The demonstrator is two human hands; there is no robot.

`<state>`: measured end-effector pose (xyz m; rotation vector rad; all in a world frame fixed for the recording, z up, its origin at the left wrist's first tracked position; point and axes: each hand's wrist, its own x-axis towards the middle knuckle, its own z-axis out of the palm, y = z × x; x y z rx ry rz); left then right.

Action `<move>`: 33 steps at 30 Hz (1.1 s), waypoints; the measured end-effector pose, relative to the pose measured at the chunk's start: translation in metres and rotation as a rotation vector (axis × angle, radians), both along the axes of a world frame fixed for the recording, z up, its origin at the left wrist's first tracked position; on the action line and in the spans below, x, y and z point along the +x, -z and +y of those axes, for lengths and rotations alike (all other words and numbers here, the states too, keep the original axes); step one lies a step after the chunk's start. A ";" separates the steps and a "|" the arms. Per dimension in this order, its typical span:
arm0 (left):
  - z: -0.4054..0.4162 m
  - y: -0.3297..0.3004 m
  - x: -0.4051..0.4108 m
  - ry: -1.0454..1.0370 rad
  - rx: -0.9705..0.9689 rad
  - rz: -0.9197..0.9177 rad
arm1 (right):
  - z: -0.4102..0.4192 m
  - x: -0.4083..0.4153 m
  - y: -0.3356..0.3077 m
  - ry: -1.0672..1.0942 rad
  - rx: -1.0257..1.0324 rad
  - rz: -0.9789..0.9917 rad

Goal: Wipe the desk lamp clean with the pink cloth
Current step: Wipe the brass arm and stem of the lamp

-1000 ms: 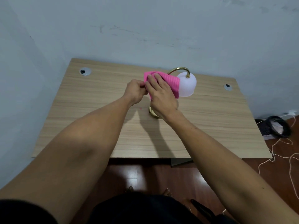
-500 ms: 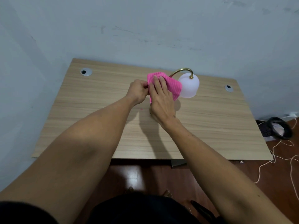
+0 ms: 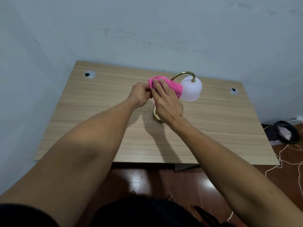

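The desk lamp stands mid-table: a white bell shade (image 3: 191,89) hangs from a curved brass arm (image 3: 183,74), and a sliver of its brass base (image 3: 155,115) shows under my right wrist. The pink ribbed cloth (image 3: 173,87) is wrapped around the lamp's upright stem, left of the shade. My right hand (image 3: 165,100) presses the cloth over the stem, fingers pointing away from me. My left hand (image 3: 140,94) pinches the cloth's left edge. The stem itself is hidden by cloth and hands.
The wooden table (image 3: 91,112) sits against a pale wall, with cable grommets at back left (image 3: 89,74) and back right (image 3: 233,91). A tiny pink speck (image 3: 144,112) lies on the tabletop. On the floor to the right are a dark round object (image 3: 286,132) and white cords (image 3: 293,161).
Both hands and the cloth have stayed on the stem, shifting slightly up and down. The brass base, hidden half a second ago, shows again under my right wrist.
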<state>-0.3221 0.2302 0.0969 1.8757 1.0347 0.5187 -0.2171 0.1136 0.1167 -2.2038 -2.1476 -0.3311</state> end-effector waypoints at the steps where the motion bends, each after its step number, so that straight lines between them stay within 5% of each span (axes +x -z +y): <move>1: 0.000 0.000 0.000 0.000 -0.001 -0.002 | -0.001 0.002 0.001 -0.026 0.028 0.009; 8: -0.001 0.002 0.002 -0.045 -0.100 -0.062 | -0.005 0.015 -0.003 -0.004 0.260 0.234; 13: -0.001 0.002 0.000 -0.049 -0.067 -0.039 | 0.003 0.004 -0.010 -0.082 0.167 0.169; 18: 0.000 0.004 0.003 -0.079 -0.121 -0.092 | 0.004 0.002 -0.016 0.102 0.210 0.225; 22: -0.002 0.002 0.000 -0.078 -0.060 -0.056 | 0.004 0.000 -0.017 -0.023 0.188 0.130; 26: -0.003 0.002 0.001 -0.079 -0.104 -0.068 | 0.004 0.002 -0.014 0.143 0.222 0.264; 30: -0.005 0.002 0.001 -0.056 -0.049 -0.046 | 0.005 0.000 -0.020 -0.002 0.154 0.146; 33: -0.003 0.004 0.001 -0.052 -0.092 -0.070 | 0.002 0.002 -0.016 0.074 0.193 0.235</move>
